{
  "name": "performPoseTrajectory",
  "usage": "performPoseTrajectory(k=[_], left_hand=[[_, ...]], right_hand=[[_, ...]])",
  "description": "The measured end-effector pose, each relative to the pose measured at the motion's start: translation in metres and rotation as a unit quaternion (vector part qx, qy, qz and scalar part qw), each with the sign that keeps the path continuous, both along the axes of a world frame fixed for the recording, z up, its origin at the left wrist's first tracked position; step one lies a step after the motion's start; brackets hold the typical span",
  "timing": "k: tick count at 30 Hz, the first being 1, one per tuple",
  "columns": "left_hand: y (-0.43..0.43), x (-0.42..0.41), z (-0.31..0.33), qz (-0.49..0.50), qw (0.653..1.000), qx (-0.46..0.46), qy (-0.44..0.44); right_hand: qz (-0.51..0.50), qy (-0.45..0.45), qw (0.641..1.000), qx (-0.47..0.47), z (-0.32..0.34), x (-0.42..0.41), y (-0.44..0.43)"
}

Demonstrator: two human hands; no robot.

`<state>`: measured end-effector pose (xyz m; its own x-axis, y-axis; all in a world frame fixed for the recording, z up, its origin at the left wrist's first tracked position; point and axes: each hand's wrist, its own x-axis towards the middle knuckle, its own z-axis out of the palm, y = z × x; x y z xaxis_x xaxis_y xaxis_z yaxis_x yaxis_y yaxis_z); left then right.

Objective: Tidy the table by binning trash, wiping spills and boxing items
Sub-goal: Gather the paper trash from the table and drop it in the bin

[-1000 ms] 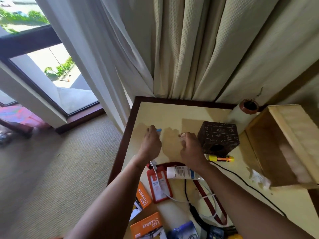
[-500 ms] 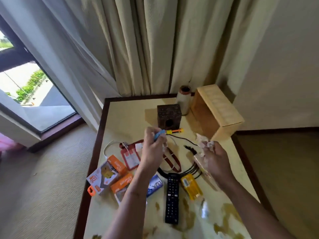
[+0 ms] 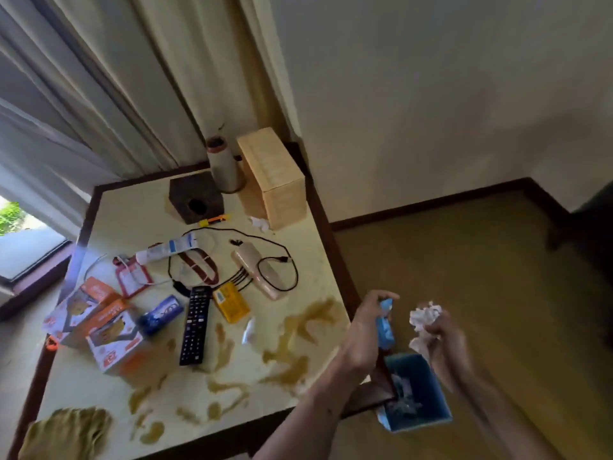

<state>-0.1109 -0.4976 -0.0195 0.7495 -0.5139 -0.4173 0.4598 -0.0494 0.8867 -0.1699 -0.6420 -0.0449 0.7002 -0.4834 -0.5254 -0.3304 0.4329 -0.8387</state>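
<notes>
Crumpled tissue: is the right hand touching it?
Touching. The head view shows the right hand gripping the crumpled tissue, fingers curled round it.

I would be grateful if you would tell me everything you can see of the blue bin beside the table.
The blue bin is a small rectangular container, plastic by its look, standing open-topped on the carpet by the near right corner of the table. Crumpled white trash lies inside. The left hand, holding a blue wrapper, and right hand, holding crumpled paper, are above it, neither touching it.
</notes>
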Motion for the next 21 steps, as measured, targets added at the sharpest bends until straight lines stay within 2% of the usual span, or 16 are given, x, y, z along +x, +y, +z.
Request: performPoseTrajectory(k=[3, 6, 10, 14, 17, 21], left_hand=[[-0.070, -0.036, -0.035, -0.015, 0.998, 0.032, 0.061], [-0.120, -0.071, -0.089, -0.032, 0.993, 0.085, 0.077], [-0.166, -0.104, -0.190, -0.055, 0.978, 0.181, 0.092], [-0.184, -0.115, -0.293, -0.018, 0.961, 0.250, 0.113], [-0.190, -0.115, -0.376, -0.012, 0.946, 0.313, 0.079], [-0.196, -0.108, -0.468, -0.031, 0.936, 0.350, 0.028]], right_hand=[[0.015, 0.049, 0.998, 0.029, -0.028, -0.039, -0.061], [0.061, 0.112, 0.992, 0.009, -0.071, -0.075, -0.114], [0.080, 0.173, 0.981, -0.037, -0.167, -0.104, -0.151], [0.043, 0.205, 0.978, -0.019, -0.287, -0.125, -0.161], [0.018, 0.227, 0.974, -0.017, -0.365, -0.127, -0.164], [0.025, 0.251, 0.967, -0.025, -0.457, -0.119, -0.163]])
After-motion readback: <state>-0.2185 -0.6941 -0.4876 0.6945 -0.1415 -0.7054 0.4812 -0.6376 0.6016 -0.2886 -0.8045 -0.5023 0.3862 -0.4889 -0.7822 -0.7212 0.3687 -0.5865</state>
